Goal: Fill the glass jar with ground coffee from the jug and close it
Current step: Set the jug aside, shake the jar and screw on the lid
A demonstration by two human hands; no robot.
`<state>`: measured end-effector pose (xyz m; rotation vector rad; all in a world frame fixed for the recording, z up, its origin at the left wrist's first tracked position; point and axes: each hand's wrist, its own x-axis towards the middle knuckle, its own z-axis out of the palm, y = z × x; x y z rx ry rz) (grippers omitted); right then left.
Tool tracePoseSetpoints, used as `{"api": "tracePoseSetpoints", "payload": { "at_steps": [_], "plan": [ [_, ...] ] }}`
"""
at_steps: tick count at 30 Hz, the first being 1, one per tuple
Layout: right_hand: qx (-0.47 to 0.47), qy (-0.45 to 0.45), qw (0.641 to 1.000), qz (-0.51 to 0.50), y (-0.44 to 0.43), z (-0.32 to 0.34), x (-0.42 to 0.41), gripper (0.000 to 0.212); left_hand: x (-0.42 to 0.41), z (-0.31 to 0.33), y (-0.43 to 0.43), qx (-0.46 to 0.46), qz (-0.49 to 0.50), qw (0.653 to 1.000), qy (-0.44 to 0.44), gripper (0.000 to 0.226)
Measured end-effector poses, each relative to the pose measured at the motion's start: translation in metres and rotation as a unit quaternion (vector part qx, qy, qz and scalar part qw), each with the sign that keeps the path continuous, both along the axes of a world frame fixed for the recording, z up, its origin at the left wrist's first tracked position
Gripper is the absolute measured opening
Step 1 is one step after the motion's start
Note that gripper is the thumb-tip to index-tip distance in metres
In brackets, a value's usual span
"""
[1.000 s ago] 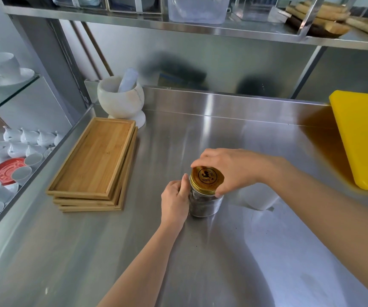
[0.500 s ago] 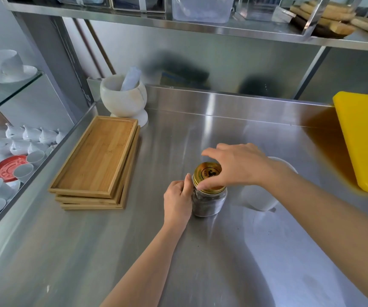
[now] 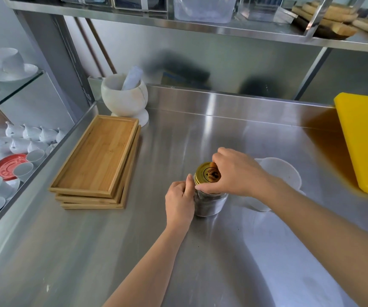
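Note:
A small glass jar [image 3: 209, 203] with dark ground coffee inside stands upright on the steel counter, mid-frame. A gold lid [image 3: 206, 175] with a dark emblem sits on its mouth. My right hand [image 3: 238, 173] grips the lid's rim from above with thumb and fingers. My left hand [image 3: 179, 201] wraps the jar's left side and holds it steady. A white jug [image 3: 282, 171] stands just right of the jar, partly hidden behind my right wrist.
A stack of bamboo trays [image 3: 98, 160] lies to the left. A white mortar with pestle [image 3: 124, 96] stands at the back left. A yellow board [image 3: 366, 140] leans at the right edge. Cups and saucers [image 3: 12, 149] fill shelves beyond the counter's left edge.
My right hand has turned on the lid, its fingers shifting around the rim. The left hand and jar have stayed in place.

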<state>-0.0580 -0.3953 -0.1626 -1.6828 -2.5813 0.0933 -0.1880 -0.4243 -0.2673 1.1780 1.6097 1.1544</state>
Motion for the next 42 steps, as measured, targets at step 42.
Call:
{"api": "tracePoseSetpoints", "payload": {
  "at_steps": [42],
  "plan": [
    [-0.045, 0.305, 0.948, -0.077, -0.034, -0.032, 0.006, 0.072, 0.004, 0.007, 0.0, -0.016, 0.043, 0.999, 0.026, 0.057]
  ]
}}
